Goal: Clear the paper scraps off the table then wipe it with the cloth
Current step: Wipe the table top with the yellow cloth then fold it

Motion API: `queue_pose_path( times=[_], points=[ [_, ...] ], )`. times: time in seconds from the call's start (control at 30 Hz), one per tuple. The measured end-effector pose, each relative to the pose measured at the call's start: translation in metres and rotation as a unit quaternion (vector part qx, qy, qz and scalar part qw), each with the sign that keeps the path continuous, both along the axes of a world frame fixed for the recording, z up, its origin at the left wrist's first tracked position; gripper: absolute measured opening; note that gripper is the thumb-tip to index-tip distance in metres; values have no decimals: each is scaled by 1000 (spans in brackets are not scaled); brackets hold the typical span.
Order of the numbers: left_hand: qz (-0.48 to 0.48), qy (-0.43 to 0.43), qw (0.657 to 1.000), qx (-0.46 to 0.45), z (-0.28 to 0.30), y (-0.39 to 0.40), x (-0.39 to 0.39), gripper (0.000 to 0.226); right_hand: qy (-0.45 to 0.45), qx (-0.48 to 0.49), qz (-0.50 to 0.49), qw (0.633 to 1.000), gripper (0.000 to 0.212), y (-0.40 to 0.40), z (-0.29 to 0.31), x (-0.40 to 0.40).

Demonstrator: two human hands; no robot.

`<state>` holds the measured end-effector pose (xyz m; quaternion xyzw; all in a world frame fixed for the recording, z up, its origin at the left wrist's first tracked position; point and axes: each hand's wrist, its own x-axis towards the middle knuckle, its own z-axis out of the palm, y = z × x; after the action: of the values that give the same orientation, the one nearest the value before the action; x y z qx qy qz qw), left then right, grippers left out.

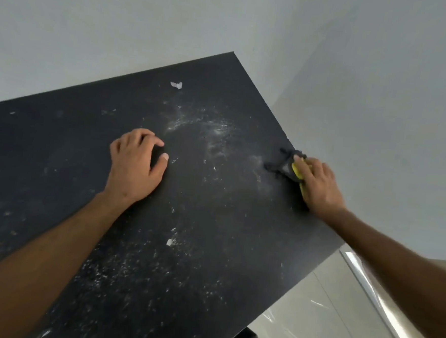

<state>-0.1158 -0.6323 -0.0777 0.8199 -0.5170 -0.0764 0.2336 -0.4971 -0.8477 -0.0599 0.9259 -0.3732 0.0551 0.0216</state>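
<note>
White paper scraps (176, 85) scattered, dusty black table (60, 144), torn, small

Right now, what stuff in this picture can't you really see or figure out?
- Thing under the right hand, head view: yellow and black parts show, but the fingers cover the rest, so I cannot name it.
- Left hand: its curled fingers hide whether it holds a scrap.
- White specks on the table: too small to tell paper from dust.
- Table's near and left sides: cut off by the frame.
</note>
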Motion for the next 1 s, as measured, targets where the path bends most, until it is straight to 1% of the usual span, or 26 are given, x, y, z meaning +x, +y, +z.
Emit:
queue_pose_path(
  times=[0.03,0.07,0.13,0.17,0.23,0.27,0.3,0.33,0.37,0.4,0.43,0.47,0.5,0.57,0.63,0.7,0.73,0.8,0.9,0.93,1.0],
  points=[
    [16,0,1000,-4,1,-9,-3,22,-32,9,-10,999,72,-11,2,21],
    [31,-3,999,-11,1,-18,-6,20,-67,17,2,998,74,-8,3,47],
    [72,-11,997,-35,3,-34,-10,15,-129,52,75,987,79,26,0,101],
    [99,-11,994,-45,3,-42,-10,14,-135,81,140,978,81,52,-1,123],
    [155,-1,986,-60,3,-55,-11,14,-72,113,273,953,77,94,-8,143],
    [178,5,982,-63,2,-61,-12,15,-52,117,304,944,71,93,-13,145],
    [199,9,978,-61,1,-64,-11,15,-72,119,295,945,67,74,-17,145],
    [216,8,975,-55,1,-66,-10,15,-104,126,242,956,63,46,-19,146],
    [225,1,973,-47,0,-68,-10,15,-130,121,169,970,59,12,-21,146],
    [224,-10,974,-38,0,-69,-11,14,-139,101,94,981,56,-23,-20,143],
    [221,-20,975,-31,-1,-70,-12,14,-139,82,46,986,54,-52,-19,139],
    [222,-26,974,-28,-1,-71,-14,14,-132,86,41,987,54,-69,-14,139],
    [230,-31,972,-28,-2,-71,-14,14,-131,101,69,984,53,-72,-10,143],
    [256,-32,966,-29,-2,-70,-14,13,-141,142,165,966,52,-47,0,158],
    [278,-27,960,-21,-3,-69,-13,15,-98,182,248,946,55,-9,11,173],
    [285,-27,958,-12,-3,-70,-11,17,-56,176,291,939,58,12,19,189],
    [283,-29,959,-9,-3,-71,-11,18,-59,167,300,937,60,13,25,197],
    [279,-33,960,1,-4,-72,-11,20,-102,177,297,933,58,3,37,219],
    [269,-46,962,6,-8,-70,-10,22,-196,258,225,919,36,-30,47,268],
    [266,-48,963,5,-9,-70,-9,24,-207,272,194,920,30,-44,42,286],
    [264,-45,963,1,-9,-69,-7,27,-175,269,157,934,27,-68,26,318]
  ],
)
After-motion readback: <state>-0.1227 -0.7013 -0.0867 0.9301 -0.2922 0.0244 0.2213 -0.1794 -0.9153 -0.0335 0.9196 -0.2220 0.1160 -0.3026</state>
